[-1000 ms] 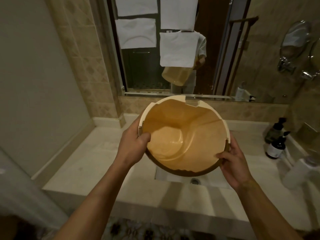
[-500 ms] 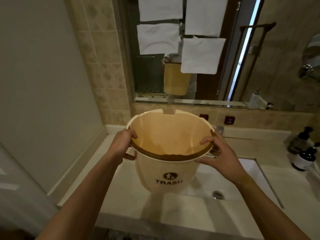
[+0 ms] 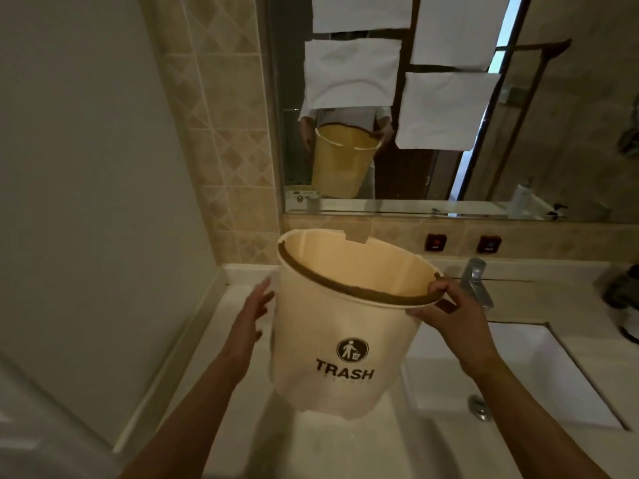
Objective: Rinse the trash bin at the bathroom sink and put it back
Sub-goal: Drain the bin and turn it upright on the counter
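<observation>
**Trash bin held above the counter by the right hand**

The cream trash bin (image 3: pixel 340 344) is in the air, a little tilted, with its open mouth up and its "TRASH" print facing the camera. Its bottom hangs over the pale counter (image 3: pixel 238 344), just to the left of the white sink basin (image 3: pixel 539 368).

The right hand (image 3: pixel 456 323) grips the bin at the dark rim band: the fingers curl over the edge to the inside, the thumb presses on the outer wall below them. The chrome faucet (image 3: pixel 476 281) stands just behind these fingers, and the drain (image 3: pixel 480 407) lies below the wrist.

The left hand (image 3: pixel 250 316) is open, with fingers straight and spread. The fingertips are at the bin's left wall; I cannot tell if they touch it.

Above the fingers, the mirror (image 3: pixel 570 133) shows the bin's reflection.
</observation>
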Available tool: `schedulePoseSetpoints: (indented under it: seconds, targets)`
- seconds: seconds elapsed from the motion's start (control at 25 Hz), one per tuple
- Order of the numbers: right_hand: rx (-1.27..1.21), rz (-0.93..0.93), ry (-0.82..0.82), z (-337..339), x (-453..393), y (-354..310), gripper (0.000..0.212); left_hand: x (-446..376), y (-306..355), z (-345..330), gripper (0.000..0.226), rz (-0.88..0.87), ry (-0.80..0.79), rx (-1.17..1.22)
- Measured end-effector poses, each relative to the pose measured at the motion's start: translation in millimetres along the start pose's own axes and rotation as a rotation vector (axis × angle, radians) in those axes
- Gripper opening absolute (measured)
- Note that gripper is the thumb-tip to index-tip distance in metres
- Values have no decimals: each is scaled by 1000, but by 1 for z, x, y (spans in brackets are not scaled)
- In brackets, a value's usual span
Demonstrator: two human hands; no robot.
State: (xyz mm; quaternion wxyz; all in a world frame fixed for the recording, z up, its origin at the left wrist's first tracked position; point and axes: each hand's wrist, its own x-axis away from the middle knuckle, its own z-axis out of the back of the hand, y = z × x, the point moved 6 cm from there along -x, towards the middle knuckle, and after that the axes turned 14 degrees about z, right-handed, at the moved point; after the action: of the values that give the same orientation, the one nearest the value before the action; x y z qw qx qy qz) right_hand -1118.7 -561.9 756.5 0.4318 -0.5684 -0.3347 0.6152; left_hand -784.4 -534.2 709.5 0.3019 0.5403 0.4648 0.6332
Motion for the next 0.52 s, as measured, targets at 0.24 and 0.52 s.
schedulePoseSetpoints:
  seconds: [0.24,0.52]
  targets:
    - [-156,-118,93,3,-9,40,21,-37,-64,-9,50,319,-101,213]
    - [295,80,-265,-10,-55,56,14,-65,2,-10,46,136,359,54]
